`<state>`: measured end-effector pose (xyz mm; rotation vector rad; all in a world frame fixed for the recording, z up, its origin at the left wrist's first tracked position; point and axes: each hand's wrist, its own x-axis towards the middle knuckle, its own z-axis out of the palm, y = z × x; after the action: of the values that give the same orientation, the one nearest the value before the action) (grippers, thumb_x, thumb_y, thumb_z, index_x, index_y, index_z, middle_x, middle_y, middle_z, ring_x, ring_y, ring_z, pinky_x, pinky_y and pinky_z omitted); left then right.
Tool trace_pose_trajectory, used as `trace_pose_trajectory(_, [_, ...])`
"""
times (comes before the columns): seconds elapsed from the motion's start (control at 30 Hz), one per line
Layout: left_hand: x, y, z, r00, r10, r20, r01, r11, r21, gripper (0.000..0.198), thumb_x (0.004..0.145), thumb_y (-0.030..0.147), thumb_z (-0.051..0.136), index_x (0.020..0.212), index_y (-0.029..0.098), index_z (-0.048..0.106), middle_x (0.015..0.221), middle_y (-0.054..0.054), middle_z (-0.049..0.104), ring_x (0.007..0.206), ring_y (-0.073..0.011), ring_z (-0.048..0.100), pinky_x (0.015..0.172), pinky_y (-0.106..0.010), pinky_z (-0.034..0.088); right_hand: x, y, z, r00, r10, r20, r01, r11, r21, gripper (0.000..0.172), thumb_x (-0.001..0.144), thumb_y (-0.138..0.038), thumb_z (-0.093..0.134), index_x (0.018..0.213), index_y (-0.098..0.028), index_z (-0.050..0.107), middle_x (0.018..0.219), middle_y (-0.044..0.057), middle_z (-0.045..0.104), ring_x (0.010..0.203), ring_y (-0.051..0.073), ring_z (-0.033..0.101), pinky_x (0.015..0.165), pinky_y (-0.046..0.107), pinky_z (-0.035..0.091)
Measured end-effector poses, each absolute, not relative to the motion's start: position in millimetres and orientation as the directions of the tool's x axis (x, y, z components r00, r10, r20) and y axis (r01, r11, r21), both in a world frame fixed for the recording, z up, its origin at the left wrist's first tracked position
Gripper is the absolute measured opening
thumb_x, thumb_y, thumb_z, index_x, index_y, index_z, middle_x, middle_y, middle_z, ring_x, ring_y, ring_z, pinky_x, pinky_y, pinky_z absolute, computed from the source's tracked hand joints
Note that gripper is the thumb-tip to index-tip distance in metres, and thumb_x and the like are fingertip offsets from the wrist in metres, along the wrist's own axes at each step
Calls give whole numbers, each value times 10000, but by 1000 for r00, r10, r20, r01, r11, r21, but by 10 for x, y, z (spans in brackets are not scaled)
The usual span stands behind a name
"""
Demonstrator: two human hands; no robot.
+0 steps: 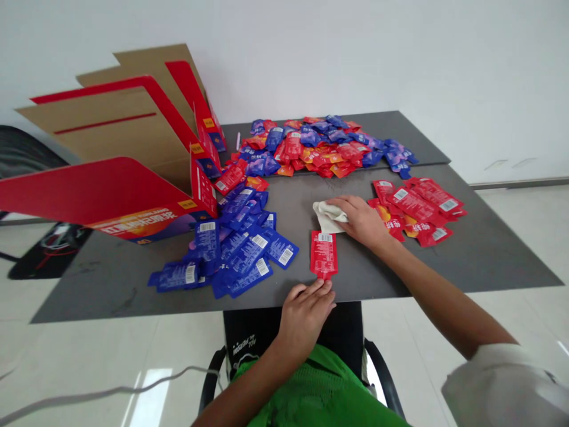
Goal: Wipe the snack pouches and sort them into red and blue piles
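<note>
A single red pouch (324, 256) lies flat on the grey table in front of me, its barcode end away from me and its narrow spout end toward me. My left hand (306, 314) is at the table's front edge, its closed fingertips on that spout end. Bunched in my right hand (362, 220) is a white cloth (328, 217), which rests on the table at the pouch's far end and touches or nearly touches it. A heap of blue pouches (242, 252) lies to the left, and a stack of red pouches (420, 207) to the right.
A mixed pile of red and blue pouches (311, 145) spreads along the back of the table by the wall. Open red cardboard boxes (155, 207) stand at the left. A chair (377, 367) is under the front edge, and a cable (120, 390) runs at lower left.
</note>
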<state>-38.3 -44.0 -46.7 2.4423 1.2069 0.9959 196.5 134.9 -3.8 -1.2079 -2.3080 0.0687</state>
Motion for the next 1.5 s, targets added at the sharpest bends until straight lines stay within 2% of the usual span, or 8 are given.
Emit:
trace_pose_trajectory(0.2, [-297, -235, -223, 356, 853, 382, 725, -510, 463, 257, 1033, 367, 711, 1256, 240, 709, 1178, -52, 791, 1127, -241, 714, 967, -413, 494, 2175, 757, 144, -74, 782, 619, 763, 444, -469, 383, 1008, -381, 666, 1375, -276, 671, 1303, 99, 731, 1196, 314, 686, 1056, 494, 548])
trace_pose_trajectory(0.37, [-59, -7, -230, 250, 931, 266, 897, -326, 300, 549, 1070, 392, 624, 1547, 155, 494, 1356, -161, 650, 1151, -296, 631, 943, -439, 526, 2281, 255, -84, 214, 833, 510, 705, 229, -671, 381, 966, -464, 711, 1274, -241, 734, 1205, 102, 770, 1076, 305, 728, 972, 484, 576])
trace_pose_trajectory(0.6, [148, 219, -4, 200, 975, 93, 949, -216, 230, 737, 986, 653, 650, 1448, 86, 555, 1214, -151, 659, 1089, -311, 630, 951, -447, 533, 2317, 17, -392, 466, 830, 306, 534, 12, -845, 522, 924, -578, 725, 1297, -213, 737, 1231, 131, 768, 1114, 318, 724, 1020, 513, 544])
trace_pose_trajectory(0.8, [246, 348, 320, 182, 979, -93, 964, -160, 211, 368, 973, 330, 677, 1229, 66, 648, 1171, -187, 683, 1089, -314, 689, 912, -391, 567, 2307, 24, -371, 553, 797, 243, 451, -41, -892, 595, 892, -654, 724, 1284, -207, 745, 1230, 138, 771, 1102, 331, 732, 988, 506, 557])
trace_pose_trajectory(0.97, [132, 450, 478, 226, 957, -182, 928, -155, 340, 371, 1040, 171, 470, 1381, 69, 571, 1141, -190, 753, 1028, -312, 764, 869, -385, 594, 2313, 15, -357, 545, 806, 232, 432, -33, -901, 604, 895, -666, 720, 1293, -212, 746, 1221, 135, 773, 1100, 336, 728, 1001, 532, 547])
trace_pose_trajectory(1.1, [2, 497, 243, 243, 963, -115, 825, -143, 547, 623, 1062, 134, 461, 1656, 125, 274, 1321, -187, 732, 1174, -272, 742, 981, -361, 579, 2325, 16, -367, 532, 809, 250, 429, -3, -903, 577, 904, -653, 722, 1282, -219, 749, 1217, 127, 772, 1091, 325, 727, 999, 521, 553])
trace_pose_trajectory(1.2, [-52, 388, -4, 254, 967, 35, 759, -221, 613, 599, 1085, 162, 460, 1662, 160, 298, 1406, -186, 677, 1258, -259, 695, 1048, -385, 569, 2324, 21, -361, 527, 809, 260, 424, 14, -905, 554, 906, -638, 731, 1267, -218, 751, 1201, 127, 772, 1079, 320, 730, 983, 506, 564])
trace_pose_trajectory(1.5, [-178, -434, -210, 446, 859, 250, 797, -508, 327, 427, 1025, 293, 681, 1444, 239, 616, 1597, -151, 515, 1423, -329, 527, 1143, -530, 528, 2331, 64, -329, 414, 880, 233, 461, 18, -887, 529, 928, -619, 715, 1263, -210, 738, 1161, 111, 785, 995, 288, 746, 883, 446, 593])
